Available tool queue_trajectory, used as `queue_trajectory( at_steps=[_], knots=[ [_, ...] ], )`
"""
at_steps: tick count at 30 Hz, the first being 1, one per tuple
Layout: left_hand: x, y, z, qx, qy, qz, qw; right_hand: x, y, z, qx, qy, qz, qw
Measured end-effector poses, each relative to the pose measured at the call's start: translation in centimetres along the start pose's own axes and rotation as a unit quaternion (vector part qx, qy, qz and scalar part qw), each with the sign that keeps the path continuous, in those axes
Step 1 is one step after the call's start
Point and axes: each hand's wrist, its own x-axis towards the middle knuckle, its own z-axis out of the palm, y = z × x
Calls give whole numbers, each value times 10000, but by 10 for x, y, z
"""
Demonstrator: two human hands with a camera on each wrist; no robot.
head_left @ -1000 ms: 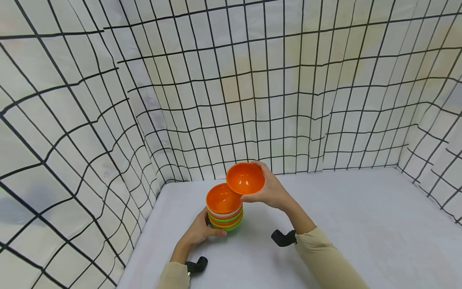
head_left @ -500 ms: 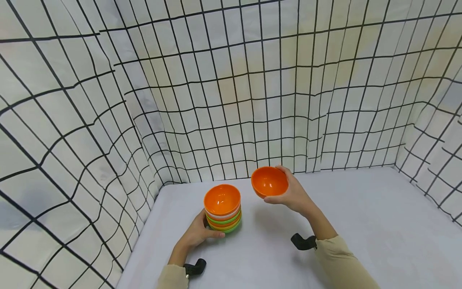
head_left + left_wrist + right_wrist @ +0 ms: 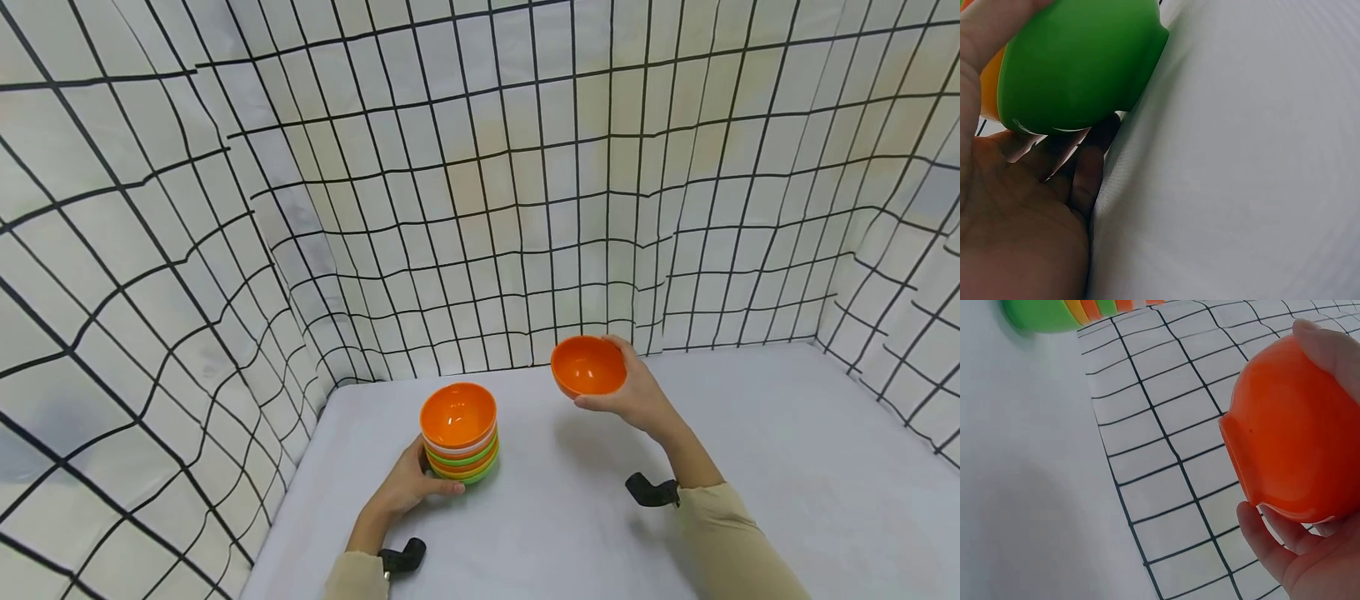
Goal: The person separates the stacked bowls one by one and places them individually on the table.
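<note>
A stack of nested bowls in orange, white, green and yellow stands on the white table, an orange one on top and a green one at the bottom. My left hand holds the stack low on its left side, thumb across the front. In the left wrist view, the green bottom bowl sits between thumb and fingers, its foot at the table. Raised above the table to the right, a single orange bowl is gripped by my right hand at its right side. The right wrist view shows its outside and foot ring.
The white table extends far to the right. A white cloth wall with a black grid rises behind it and along both sides. Black wrist mounts sit on both forearms beside beige sleeves.
The right hand has carried the orange bowl rightward, away from over the stack's edge to well apart from it. The left hand keeps its hold on the stack.
</note>
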Motion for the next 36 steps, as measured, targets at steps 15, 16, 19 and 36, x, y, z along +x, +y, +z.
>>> queue_trajectory(
  at_steps=[15, 16, 19, 36],
  knots=[
    [0, 0, 1, -33, 94, 0, 10000, 3, 23, -29, -368, 255, 195, 9988],
    [0, 0, 1, -38, 97, -5, 9999, 3, 25, -31, -373, 277, 206, 9987],
    [0, 0, 1, -12, 93, -8, 10000, 3, 33, -38, -378, 350, 252, 9984],
    [-1, 1, 1, -152, 39, -73, 9999, -5, 80, -81, -342, 729, 930, 9924]
  ],
)
